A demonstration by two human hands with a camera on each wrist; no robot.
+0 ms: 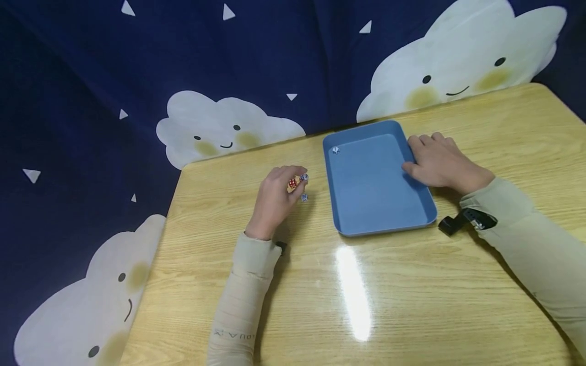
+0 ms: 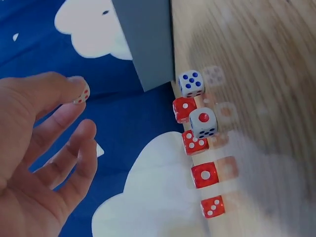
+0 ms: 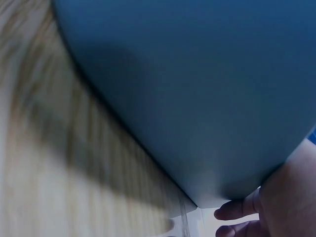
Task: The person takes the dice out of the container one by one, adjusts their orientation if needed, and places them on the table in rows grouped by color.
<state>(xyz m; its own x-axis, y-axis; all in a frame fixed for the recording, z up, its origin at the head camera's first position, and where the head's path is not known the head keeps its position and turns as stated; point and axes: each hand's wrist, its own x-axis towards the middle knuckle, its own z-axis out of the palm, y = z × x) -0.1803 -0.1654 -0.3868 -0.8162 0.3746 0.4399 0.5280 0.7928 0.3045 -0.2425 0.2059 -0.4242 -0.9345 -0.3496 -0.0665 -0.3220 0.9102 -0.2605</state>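
My left hand point(image 1: 276, 198) is above the table, just left of the blue tray point(image 1: 338, 203). Between thumb and forefinger it pinches a small pale die with red pips point(image 2: 84, 94); the fingertips partly cover it. Beside that hand on the table lie several dice, among them a red die point(image 2: 204, 175) and a white die with blue pips point(image 2: 191, 83). Another white die point(image 1: 335, 150) sits inside the tray, in its far left corner. My right hand point(image 1: 437, 161) grips the tray's right wall, thumb on the inner side and fingers over the rim.
The wooden table point(image 1: 293, 300) reflects a bright strip of light in front of the tray. A dark blue curtain point(image 1: 274, 56) with smiling clouds hangs behind and left of the table. A black strap point(image 1: 476, 218) is round the right wrist.
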